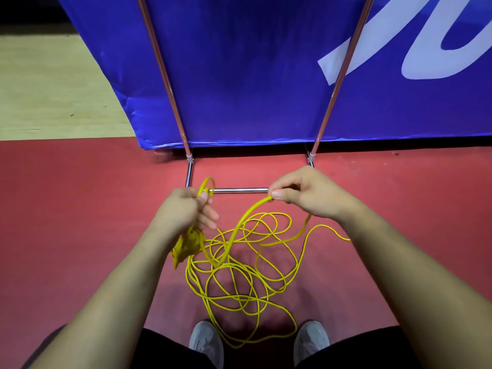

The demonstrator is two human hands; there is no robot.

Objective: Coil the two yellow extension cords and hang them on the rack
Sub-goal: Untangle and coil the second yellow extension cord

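A yellow extension cord (239, 278) lies in a loose tangle on the red floor between my feet and the rack. My left hand (186, 209) is closed around a small loop of the cord, and a yellow plug end (186, 247) dangles below that hand. My right hand (303, 193) pinches a strand of the same cord between thumb and fingers; the strand sags in a curve between both hands. The metal rack (239, 190) stands just beyond my hands, its low crossbar near the floor and two uprights rising on either side. I cannot tell the two cords apart in the tangle.
A blue banner (253, 75) with white lettering hangs right behind the rack. A strip of pale wooden floor (53, 89) lies at the far left. My grey shoes (206, 342) stand at the tangle's near edge.
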